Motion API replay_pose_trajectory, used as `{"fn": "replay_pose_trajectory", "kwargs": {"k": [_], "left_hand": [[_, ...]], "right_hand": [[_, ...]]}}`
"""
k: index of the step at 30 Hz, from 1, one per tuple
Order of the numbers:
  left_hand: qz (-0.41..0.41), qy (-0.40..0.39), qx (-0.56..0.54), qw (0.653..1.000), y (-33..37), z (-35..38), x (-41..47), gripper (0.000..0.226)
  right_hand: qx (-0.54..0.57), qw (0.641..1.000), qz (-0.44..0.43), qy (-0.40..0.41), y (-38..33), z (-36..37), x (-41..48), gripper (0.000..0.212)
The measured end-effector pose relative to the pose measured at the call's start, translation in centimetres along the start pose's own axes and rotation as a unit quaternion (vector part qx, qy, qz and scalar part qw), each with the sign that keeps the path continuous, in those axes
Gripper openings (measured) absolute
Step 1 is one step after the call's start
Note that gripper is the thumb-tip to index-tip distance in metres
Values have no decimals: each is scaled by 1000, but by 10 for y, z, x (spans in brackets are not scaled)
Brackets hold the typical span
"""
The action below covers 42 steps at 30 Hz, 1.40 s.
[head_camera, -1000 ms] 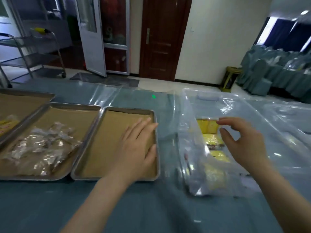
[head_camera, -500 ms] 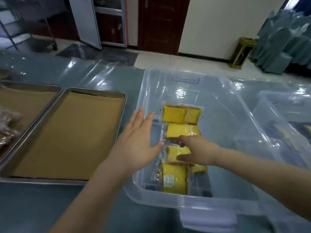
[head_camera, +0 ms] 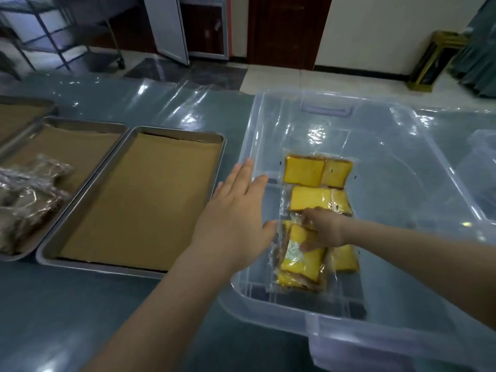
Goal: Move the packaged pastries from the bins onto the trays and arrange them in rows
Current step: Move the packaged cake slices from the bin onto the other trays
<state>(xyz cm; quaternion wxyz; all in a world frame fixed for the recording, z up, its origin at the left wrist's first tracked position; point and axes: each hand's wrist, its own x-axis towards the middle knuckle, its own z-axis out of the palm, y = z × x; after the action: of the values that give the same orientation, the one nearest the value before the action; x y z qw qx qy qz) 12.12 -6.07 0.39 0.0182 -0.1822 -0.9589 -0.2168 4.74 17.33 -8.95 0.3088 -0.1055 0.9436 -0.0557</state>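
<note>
**Right hand closes on a pastry pack in the bin**

Since half a second ago the right hand (head_camera: 322, 229) has curled round a pastry pack (head_camera: 299, 257) near the front edge of the bin (head_camera: 268, 122). That pack, flat before, now tilts up on its long side. The left hand (head_camera: 236, 210) has barely shifted. It is open with its fingers straight, hovering at the bin's left wall with the fingertips over the rim.

The gripped pack carries a pale, shiny label on its clear wrapper, but the writing is too blurred to read. No other lettering shows.

The gripped pack lies under and just left of the right hand, with the thumb across its upper face. A second yellow pack (head_camera: 345, 260) lies flat below the wrist. Two more lie beyond the fingers towards the bin's far edge, the nearer pack (head_camera: 311, 198) touching the hand and the farthest pack (head_camera: 316, 171) past it.

Left of the bin on the table (head_camera: 94, 318) sits a paper-lined tray (head_camera: 177, 131). Against that tray's left edge is another tray (head_camera: 80, 121), which holds brown wrapped pastries (head_camera: 29, 194) at its left side.
</note>
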Motion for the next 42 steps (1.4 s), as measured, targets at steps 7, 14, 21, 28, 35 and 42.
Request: {"fn": "replay_pose_trajectory", "kwargs": {"k": [7,14,21,28,35,42], "left_hand": [[-3,13,11,1000,2,0,-2,70],[-6,16,19,1000,4,0,-1,68],[-4,2,31,1000,4,-1,-2,65],[-3,6,42,999,4,1,-8,63],[-25,-6,49,998,5,-1,-9,59],[-36,-28,84,995,7,-5,-8,60]], "right_hand": [[-120,987,-49,-98,-18,23,-5,102],[-89,988,-70,-104,-31,28,-8,63],[-99,979,-41,-176,-32,18,-10,77],[-134,986,-15,-97,-24,-22,-19,69],[-226,971,70,-16,16,-45,-23,76],[-209,975,70,-37,18,-58,-27,77]]}}
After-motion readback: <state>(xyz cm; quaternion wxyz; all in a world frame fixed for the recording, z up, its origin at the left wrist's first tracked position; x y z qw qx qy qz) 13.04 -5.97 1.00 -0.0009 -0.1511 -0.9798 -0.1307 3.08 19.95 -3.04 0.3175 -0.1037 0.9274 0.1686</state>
